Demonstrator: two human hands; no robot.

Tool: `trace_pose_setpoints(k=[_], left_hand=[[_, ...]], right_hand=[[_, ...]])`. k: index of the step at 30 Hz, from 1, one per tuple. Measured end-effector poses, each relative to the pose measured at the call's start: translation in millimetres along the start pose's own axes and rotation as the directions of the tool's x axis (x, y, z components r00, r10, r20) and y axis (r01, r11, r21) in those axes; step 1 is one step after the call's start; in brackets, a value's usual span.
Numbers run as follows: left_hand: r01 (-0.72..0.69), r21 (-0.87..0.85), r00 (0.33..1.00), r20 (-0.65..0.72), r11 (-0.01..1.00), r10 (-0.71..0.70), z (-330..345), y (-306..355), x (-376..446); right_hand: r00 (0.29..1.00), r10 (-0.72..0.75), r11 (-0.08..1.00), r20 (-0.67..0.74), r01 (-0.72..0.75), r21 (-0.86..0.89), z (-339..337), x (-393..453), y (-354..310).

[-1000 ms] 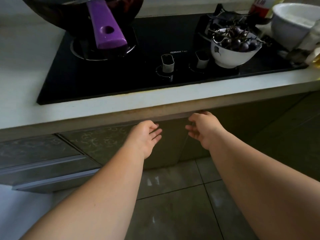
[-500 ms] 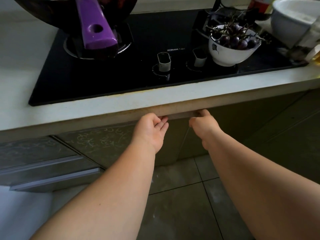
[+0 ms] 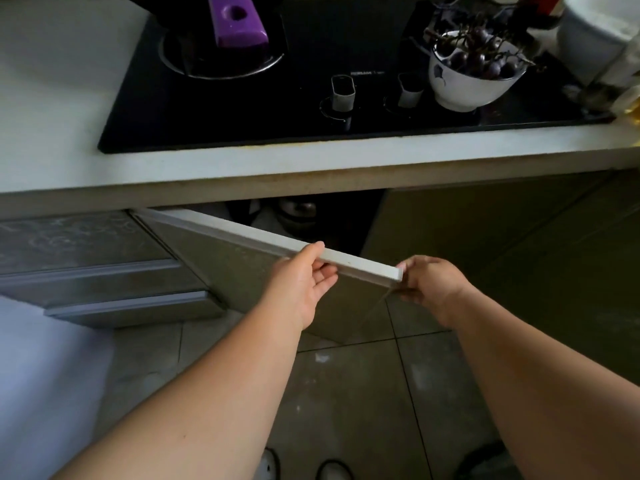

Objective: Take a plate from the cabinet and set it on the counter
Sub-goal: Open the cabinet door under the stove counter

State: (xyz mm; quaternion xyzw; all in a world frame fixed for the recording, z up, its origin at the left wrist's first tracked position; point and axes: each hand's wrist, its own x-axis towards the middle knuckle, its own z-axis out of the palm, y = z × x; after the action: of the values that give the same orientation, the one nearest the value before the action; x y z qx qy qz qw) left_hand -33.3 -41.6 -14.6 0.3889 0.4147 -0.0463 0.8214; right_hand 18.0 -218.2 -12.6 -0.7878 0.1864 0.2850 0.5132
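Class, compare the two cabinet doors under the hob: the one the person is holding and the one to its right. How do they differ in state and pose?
1. The held door stands swung open, exposing the dark cabinet interior; the right door sits shut.
2. The left hand and right hand grip the held door's top edge; nothing touches the right door.
3. The held door angles out over the floor; the right door lies flush under the counter.

Both share an olive-green finish.

White counter [image 3: 62, 109]: black hob [image 3: 311, 46] inset; grape bowl [image 3: 467, 81], purple-handled pan [image 3: 239, 26] on hob.
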Motion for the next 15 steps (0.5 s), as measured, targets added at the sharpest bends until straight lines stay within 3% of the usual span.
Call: trace_pose_setpoints(k=[3, 6, 10, 15], left_hand=[[-0.014, 0.087, 0.999, -0.051, 0.996, 0.018, -15, -8, -16], [-0.037, 0.169, 0.994, -0.097, 0.985, 0.054, -34, -18, -34], [-0.063, 0.333, 0.986, -0.127, 0.941, 0.111, -74, -23, -60], [-0.059, 0.59, 0.982, -0.111, 0.805, 0.153, -124, -14, -86]], right_hand=[[0.988, 0.054, 0.998, 0.148, -0.051, -0.024, 6, -17, 5], [0.962, 0.107, 0.968, 0.251, -0.044, -0.247, 22, -39, 11], [0.874, 0.191, 0.841, 0.446, 0.089, -0.534, 59, -77, 16], [0.779, 0.276, 0.752, 0.564, 0.191, -0.631, 118, -126, 21]])
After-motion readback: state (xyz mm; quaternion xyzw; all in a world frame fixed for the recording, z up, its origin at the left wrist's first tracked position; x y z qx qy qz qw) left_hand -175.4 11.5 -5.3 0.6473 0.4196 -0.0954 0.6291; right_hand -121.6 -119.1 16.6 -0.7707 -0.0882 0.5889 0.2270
